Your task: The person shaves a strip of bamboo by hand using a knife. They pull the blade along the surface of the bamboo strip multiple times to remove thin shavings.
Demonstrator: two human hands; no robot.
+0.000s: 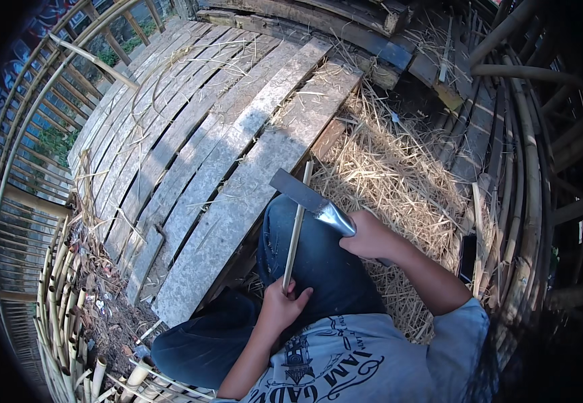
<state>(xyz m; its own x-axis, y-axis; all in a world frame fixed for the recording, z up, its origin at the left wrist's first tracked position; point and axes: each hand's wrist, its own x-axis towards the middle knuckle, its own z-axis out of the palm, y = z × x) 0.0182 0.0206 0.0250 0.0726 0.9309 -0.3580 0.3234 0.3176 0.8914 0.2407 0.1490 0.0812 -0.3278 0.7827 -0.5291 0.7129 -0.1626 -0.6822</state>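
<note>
My left hand (282, 307) grips the lower end of a thin bamboo stick (297, 227), which stands nearly upright over my knee in blue trousers. My right hand (368, 236) holds the handle of a broad flat-ended metal blade (305, 194). The blade points up and to the left and crosses the stick near its upper part; whether it touches the stick I cannot tell.
Weathered wooden planks (224, 154) form a slatted platform ahead and to the left. Dry straw and shavings (392, 168) lie to the right. Cut bamboo pieces (69, 322) are bundled at the lower left. Curved bamboo poles (526, 168) line the right side, and a railing (22, 134) the left.
</note>
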